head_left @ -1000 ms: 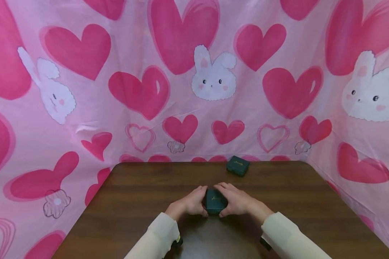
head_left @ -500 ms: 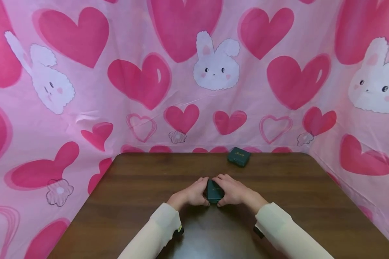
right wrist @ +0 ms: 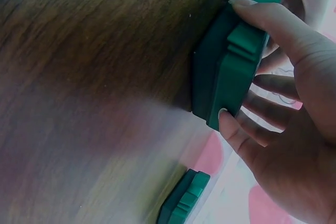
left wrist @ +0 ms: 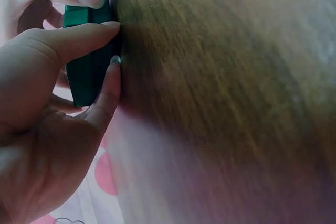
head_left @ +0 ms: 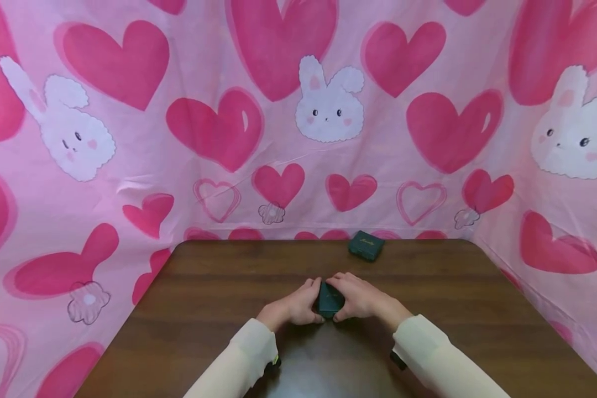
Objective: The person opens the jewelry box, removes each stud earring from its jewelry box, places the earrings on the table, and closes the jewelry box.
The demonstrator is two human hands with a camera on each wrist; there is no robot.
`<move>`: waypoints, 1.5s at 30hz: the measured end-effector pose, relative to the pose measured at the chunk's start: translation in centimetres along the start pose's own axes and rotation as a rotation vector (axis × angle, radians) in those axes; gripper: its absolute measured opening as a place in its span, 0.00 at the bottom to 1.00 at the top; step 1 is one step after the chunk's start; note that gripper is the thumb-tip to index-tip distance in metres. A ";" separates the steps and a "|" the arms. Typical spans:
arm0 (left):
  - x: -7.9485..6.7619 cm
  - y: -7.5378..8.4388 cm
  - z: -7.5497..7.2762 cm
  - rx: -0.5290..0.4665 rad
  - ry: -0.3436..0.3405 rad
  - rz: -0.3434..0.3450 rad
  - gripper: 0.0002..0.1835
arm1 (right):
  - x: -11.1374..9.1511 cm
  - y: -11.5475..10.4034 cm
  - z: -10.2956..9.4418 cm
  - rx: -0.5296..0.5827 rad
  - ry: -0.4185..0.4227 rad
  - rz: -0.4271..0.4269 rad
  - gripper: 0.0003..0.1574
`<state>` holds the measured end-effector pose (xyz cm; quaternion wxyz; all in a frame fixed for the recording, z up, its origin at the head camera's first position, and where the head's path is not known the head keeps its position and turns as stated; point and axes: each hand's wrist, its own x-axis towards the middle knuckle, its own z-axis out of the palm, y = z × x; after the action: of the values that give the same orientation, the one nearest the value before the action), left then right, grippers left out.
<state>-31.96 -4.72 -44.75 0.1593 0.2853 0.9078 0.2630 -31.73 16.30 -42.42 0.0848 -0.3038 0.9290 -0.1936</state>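
Okay, so the left hand [head_left: 302, 305] and right hand [head_left: 362, 298] grip the green box [head_left: 330, 302] from opposite sides mid-way across the desk [head_left: 204, 290], probably so it won't skid, while a second box [head_left: 366, 246] sits farther back, seemingly out of their way.

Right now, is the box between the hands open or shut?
The box looks shut: the right wrist view shows its lid meeting the base, no gap visible.
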 end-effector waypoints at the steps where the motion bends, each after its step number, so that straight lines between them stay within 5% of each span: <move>1: -0.1 0.0 0.1 0.000 -0.001 -0.003 0.53 | 0.0 -0.1 0.1 -0.003 -0.002 -0.005 0.50; 14: -1.1 0.1 -0.1 -0.012 -0.040 -0.004 0.53 | 0.4 -0.5 -0.1 -0.020 -0.073 0.017 0.48; 28: -1.1 0.0 0.1 0.000 -0.059 -0.014 0.54 | 0.1 -0.9 0.3 -0.120 -0.047 0.000 0.48; 45: -0.7 0.1 0.0 0.002 -0.042 0.006 0.53 | -0.2 -0.5 -0.4 -0.084 -0.045 0.000 0.48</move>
<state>-31.36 -5.14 -44.58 0.1770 0.2938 0.9036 0.2568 -31.45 16.18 -41.83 0.0928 -0.3113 0.9342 -0.1475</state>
